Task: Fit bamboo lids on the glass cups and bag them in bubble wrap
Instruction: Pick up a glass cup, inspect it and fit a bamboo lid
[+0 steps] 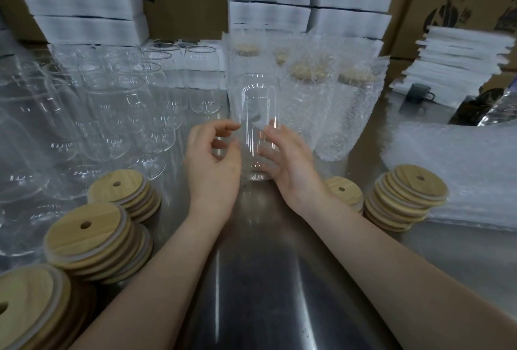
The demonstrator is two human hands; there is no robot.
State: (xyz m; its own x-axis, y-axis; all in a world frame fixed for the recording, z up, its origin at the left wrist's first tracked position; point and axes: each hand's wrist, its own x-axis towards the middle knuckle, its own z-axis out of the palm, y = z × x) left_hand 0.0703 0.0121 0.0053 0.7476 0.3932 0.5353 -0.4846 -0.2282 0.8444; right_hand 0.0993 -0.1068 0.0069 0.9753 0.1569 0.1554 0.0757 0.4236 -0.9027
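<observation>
Reaching forward over the brushed-steel worktop; clasping a clear, smooth, cylindrical glass cup with the right hand; curling the left hand beside it, grip unclear.

One cup stands mid-table. Empty glasses crowd its left, bagged cups stand behind-right, lid stacks sit front left and right, bubble bags lie far right.

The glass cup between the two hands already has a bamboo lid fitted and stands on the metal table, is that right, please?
Not quite: in the head view the glass cup between the left hand and right hand has no lid yet. It does stand on the metal table.
</observation>
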